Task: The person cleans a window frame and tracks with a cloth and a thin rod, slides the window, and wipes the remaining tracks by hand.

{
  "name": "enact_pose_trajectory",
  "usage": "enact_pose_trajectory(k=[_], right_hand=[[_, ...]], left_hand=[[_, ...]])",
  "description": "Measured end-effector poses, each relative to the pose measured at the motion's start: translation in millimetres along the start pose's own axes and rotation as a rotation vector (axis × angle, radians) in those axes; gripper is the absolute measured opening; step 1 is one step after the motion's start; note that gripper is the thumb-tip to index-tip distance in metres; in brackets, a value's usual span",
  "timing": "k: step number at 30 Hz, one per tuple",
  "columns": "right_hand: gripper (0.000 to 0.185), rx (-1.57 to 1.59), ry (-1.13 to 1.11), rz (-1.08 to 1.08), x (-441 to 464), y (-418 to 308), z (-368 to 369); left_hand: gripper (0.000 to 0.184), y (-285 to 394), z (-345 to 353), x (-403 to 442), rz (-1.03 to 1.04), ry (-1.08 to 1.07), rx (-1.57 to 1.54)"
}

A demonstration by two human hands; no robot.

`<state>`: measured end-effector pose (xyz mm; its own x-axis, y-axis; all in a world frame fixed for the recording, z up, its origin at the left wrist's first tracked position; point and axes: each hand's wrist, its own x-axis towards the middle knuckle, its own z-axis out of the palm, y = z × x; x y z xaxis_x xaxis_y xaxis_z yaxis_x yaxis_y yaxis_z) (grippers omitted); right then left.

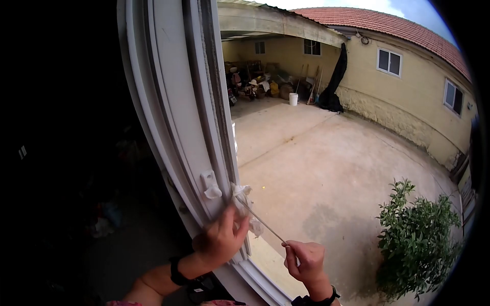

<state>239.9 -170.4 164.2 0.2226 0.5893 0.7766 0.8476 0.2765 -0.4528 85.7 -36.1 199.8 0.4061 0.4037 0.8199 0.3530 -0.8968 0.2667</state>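
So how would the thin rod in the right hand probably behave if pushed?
Likely fairly stiff: the thin rod runs straight from the right hand toward the crumpled pale material. Probably light, given how slender it looks. It might swivel, since it seems pinched near one end.

A thin, straight rod (pixel 268 226) is held slantwise, gripped at its lower end. Its upper end is met by crumpled, whitish material (pixel 241 190), which is bunched beside the edge of a white window frame (pixel 176 92).
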Motion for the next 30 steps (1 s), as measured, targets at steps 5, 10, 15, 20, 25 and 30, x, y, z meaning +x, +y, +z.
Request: enact_pose_trajectory(k=[5, 10, 15, 20, 25, 30], right_hand=[[0.008, -0.062, -0.024, -0.028, 8.7, -1.8, 5.2], [0.012, -0.123, -0.018, -0.091, 13.4, -8.5, 8.3], [0.014, -0.093, -0.018, -0.006, 11.7, -24.5, 19.8], [0.012, 0.024, 0.044, 0.005, 13.6, -26.3, 40.8], [0.013, 0.080, 0.056, 0.005, 32.6, -36.4, 42.9], [0.014, 0.088, 0.116, -0.008, 23.8, -29.3, 49.6]], left_hand=[[0.039, -6.6, -6.9, 1.8, 0.075, -0.021, 0.067], [0.043, -10.5, -11.3, -6.3, 0.073, -0.082, 0.029], [0.045, -19.9, -3.5, -28.8, -0.032, -0.063, -0.164], [0.032, -20.0, -6.1, -30.0, 0.046, -0.184, 0.034], [0.017, -14.8, -7.5, -27.7, 0.074, -0.267, 0.218], [0.016, -18.2, -12.1, -26.0, 0.070, -0.277, 0.165]])
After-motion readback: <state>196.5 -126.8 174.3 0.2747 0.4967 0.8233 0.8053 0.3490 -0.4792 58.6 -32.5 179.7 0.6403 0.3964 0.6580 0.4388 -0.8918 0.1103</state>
